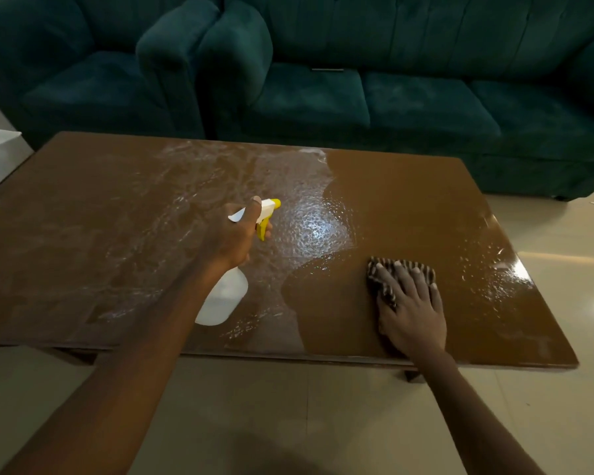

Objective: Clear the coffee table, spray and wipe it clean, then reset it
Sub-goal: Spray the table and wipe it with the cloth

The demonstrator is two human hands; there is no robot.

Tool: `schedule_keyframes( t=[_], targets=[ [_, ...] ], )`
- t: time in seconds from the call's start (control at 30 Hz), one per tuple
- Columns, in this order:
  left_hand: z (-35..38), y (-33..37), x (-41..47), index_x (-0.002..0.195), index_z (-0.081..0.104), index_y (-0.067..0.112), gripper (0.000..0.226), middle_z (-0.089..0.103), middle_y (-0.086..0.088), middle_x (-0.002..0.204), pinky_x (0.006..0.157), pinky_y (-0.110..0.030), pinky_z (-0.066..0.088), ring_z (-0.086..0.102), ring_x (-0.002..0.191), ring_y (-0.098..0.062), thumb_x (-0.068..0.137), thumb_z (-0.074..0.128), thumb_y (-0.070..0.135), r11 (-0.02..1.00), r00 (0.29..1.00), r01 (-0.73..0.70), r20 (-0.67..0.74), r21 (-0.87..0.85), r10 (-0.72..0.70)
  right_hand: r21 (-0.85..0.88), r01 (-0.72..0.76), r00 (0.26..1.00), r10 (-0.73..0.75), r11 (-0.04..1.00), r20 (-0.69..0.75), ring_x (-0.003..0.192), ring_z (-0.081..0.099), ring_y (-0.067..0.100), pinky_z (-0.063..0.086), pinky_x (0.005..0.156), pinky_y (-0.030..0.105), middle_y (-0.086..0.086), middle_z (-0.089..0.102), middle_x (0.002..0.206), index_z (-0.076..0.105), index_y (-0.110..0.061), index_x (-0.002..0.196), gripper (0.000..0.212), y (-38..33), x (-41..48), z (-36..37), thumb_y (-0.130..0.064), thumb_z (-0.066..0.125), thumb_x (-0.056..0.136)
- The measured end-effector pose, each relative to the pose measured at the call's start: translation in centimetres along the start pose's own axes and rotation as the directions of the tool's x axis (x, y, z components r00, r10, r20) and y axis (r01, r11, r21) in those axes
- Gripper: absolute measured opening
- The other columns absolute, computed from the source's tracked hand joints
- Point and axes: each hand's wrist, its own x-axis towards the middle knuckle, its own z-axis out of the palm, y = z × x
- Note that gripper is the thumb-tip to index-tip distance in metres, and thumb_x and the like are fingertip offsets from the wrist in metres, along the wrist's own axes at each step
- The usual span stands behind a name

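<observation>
Table (pixel 408 200) is stretching left to right across mid-frame, and nothing but the hands and their tools is showing on it. A foamy wet film (pixel 220 186) is glistening over its left and centre, while the right part is looking mostly wiped. Right grip (pixel 412 313) is lying flat at lower right, fingers spread, pressing the striped cloth (pixel 379 267) down. Left grip (pixel 235 234) is curling round the spray bottle (pixel 225 299) neck, nozzle aiming up-frame and right. The unwiped stretch is sitting left of the cloth, nearer the right grip, but the bottle is hanging right in that path. A green sofa (pixel 391 97) is filling the upper frame.
</observation>
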Motion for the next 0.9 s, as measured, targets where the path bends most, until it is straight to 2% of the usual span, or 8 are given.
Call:
schedule_keyframes(
  t=[0.1,0.2,0.33,0.43,0.53,0.63,0.73,0.9],
  targets=[
    [0.1,-0.2,0.0,0.084,0.07,0.014,0.073,0.071,-0.012,0.082,0.05,-0.03,0.044,0.049,0.045,-0.011,0.083,0.026,0.073,1.0,1.0,-0.001,-0.012,-0.001,0.001,0.027,-0.1,0.995,0.1,0.995,0.004,0.152,-0.009,0.023,-0.007,0.121,0.049,-0.006,-0.001,0.167,-0.001,-0.044,0.155,0.066,-3.4,3.7,-0.2,-0.059,0.012,0.093],
    [0.8,0.4,0.1,0.078,0.068,0.014,0.057,0.07,0.005,0.065,0.045,-0.024,0.042,0.047,0.035,-0.003,0.097,0.036,0.057,1.0,0.999,-0.007,-0.035,0.008,0.007,0.0,0.12,0.993,-0.12,0.993,0.016,0.153,-0.009,0.023,-0.008,0.121,0.05,-0.006,0.0,0.167,0.002,-0.044,0.155,0.067,-8.5,3.3,0.4,-0.055,0.017,0.091],
    [1.9,1.2,1.0,0.087,0.072,0.007,0.057,0.074,-0.006,0.082,0.045,-0.021,0.041,0.05,0.037,-0.004,0.098,0.04,0.053,0.992,0.998,0.022,0.057,0.124,-0.03,-0.033,0.311,0.95,-0.312,0.95,-0.004,0.153,0.011,0.022,0.005,0.121,0.046,-0.009,0.021,0.163,0.02,-0.047,0.153,0.063,-8.2,-0.6,1.7,-0.056,0.023,0.092],
    [2.8,1.9,1.9,0.09,0.069,0.009,0.053,0.074,-0.009,0.084,0.046,-0.021,0.041,0.057,0.054,-0.017,0.096,0.043,0.055,0.985,0.994,0.029,0.097,0.172,-0.046,-0.013,0.213,0.976,-0.214,0.977,-0.051,0.151,0.019,0.02,0.009,0.12,0.043,-0.01,0.028,0.161,0.025,-0.047,0.152,0.062,-4.2,-0.9,1.8,-0.057,0.026,0.091],
    [3.7,2.8,2.9,0.098,0.065,0.016,0.042,0.072,-0.004,0.08,0.044,-0.019,0.038,0.055,0.05,-0.011,0.096,0.043,0.052,0.977,0.988,-0.002,0.148,0.212,-0.03,-0.008,0.081,0.996,-0.082,0.997,-0.032,0.153,0.004,0.016,-0.001,0.121,0.04,-0.011,0.014,0.165,0.01,-0.049,0.153,0.067,-1.3,1.3,0.6,-0.061,0.009,0.088],
    [4.0,3.3,4.0,0.089,0.07,0.01,0.053,0.072,-0.006,0.075,0.044,-0.021,0.041,0.061,0.055,-0.017,0.094,0.043,0.055,0.97,0.985,0.015,0.166,0.243,-0.056,0.002,0.0,1.0,0.0,1.0,-0.014,0.152,-0.006,0.015,-0.006,0.122,0.041,-0.011,0.003,0.166,0.0,-0.049,0.154,0.071,0.4,4.1,-0.2,-0.062,-0.001,0.085],
    [3.7,3.2,4.7,0.074,0.063,0.015,0.052,0.07,-0.006,0.074,0.045,-0.02,0.038,0.057,0.056,-0.015,0.096,0.04,0.056,0.971,0.979,0.07,0.173,0.228,-0.111,0.033,-0.051,0.999,0.052,0.998,-0.005,0.152,-0.009,0.017,-0.008,0.122,0.045,-0.008,0.001,0.166,-0.001,-0.047,0.155,0.064,0.6,7.6,-0.9,-0.062,0.005,0.093],
    [2.5,2.7,4.8,0.076,0.054,0.025,0.038,0.071,-0.006,0.083,0.053,-0.028,0.042,0.053,0.055,-0.019,0.098,0.04,0.054,0.991,0.993,0.094,0.061,0.091,-0.1,0.033,-0.066,0.997,0.065,0.997,0.03,0.152,-0.009,0.024,-0.007,0.121,0.053,-0.006,-0.002,0.167,0.0,-0.044,0.156,0.06,-3.7,14.9,-1.5,-0.059,0.017,0.1]
  ],
)
